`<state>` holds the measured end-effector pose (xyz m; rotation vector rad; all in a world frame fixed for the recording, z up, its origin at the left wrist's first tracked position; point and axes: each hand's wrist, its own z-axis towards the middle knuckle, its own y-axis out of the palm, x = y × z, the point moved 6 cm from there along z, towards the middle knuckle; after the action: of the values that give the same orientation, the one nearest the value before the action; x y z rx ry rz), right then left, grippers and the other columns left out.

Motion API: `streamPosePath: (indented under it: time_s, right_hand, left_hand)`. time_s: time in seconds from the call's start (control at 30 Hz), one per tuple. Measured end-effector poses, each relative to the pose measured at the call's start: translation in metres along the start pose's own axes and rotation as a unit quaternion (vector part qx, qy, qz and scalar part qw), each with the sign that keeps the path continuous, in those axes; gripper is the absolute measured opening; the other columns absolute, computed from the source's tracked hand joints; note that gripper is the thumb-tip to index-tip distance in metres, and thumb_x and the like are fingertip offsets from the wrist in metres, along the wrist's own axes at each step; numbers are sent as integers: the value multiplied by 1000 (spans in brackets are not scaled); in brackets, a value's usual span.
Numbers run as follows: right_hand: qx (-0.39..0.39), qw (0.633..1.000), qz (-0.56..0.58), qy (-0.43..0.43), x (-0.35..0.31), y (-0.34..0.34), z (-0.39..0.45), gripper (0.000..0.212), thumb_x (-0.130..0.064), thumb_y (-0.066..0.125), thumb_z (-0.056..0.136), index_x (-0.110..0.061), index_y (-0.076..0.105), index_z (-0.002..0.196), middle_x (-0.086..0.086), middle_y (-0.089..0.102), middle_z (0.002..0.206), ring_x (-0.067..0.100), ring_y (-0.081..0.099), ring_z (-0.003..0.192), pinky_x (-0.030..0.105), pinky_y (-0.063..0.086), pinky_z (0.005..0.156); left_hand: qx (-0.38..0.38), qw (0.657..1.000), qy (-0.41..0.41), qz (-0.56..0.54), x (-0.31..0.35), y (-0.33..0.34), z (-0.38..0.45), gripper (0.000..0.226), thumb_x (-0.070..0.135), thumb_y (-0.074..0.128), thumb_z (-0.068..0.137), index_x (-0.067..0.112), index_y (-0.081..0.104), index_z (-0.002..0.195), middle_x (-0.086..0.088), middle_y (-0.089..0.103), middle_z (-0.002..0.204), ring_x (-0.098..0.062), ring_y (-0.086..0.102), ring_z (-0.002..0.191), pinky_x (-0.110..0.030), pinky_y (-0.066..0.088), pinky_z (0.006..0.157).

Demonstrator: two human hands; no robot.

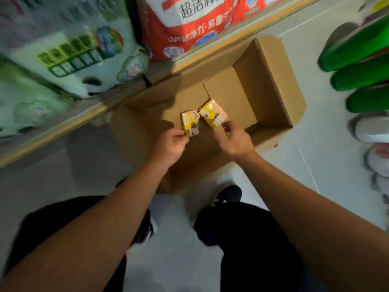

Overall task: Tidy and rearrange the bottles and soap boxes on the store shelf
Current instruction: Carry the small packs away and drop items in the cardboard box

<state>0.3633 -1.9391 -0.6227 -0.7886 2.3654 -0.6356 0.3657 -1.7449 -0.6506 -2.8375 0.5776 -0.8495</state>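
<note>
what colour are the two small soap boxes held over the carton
Mostly yellow with white and pink printing, on both soap boxes; clearest in the head view.

Two soap boxes (190, 122) (213, 112) are seen in yellow w/ white panels, blurred print. Carton (271, 81) is plain brown. Bag (189, 26) is red w/ white label; bottles (357, 60) appear green.

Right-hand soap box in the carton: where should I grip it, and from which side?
Grip the right soap box across its two long side faces at the near end, coming from above and the near side. It lies flat on the carton floor, tilted, nearly touching the left soap box at its far corner, where the right hand has little finger room.
</note>
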Motion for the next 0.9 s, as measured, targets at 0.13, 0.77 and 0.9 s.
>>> streamPosePath:
  time_s: [0.13,0.77,0.9]
  right_hand:
    - [-10,994,99,48,-40,-37,-162,55,-47,59,89,-21,48,136,0,58,130,15,58,103,19,44,77]
    - [-47,984,164,-44,-174,-93,-585,30,-54,55,84,-37,51,110,-27,53,97,-4,52,87,23,39,68]
    - [-103,983,127,-87,-154,-57,-624,33,-54,56,86,-36,53,113,-18,58,107,0,53,94,28,40,77]
  left_hand:
    - [-14,997,-32,-70,29,-58,-147,15,9,52,95,20,60,88,-3,63,74,-13,56,56,-24,44,53]
    - [-7,996,59,-63,58,-235,-578,13,29,53,95,29,64,103,3,73,92,-16,71,79,-28,58,67]
    - [53,989,39,-135,-8,-238,-630,18,28,52,96,27,60,112,0,70,99,-17,68,83,-31,57,72]
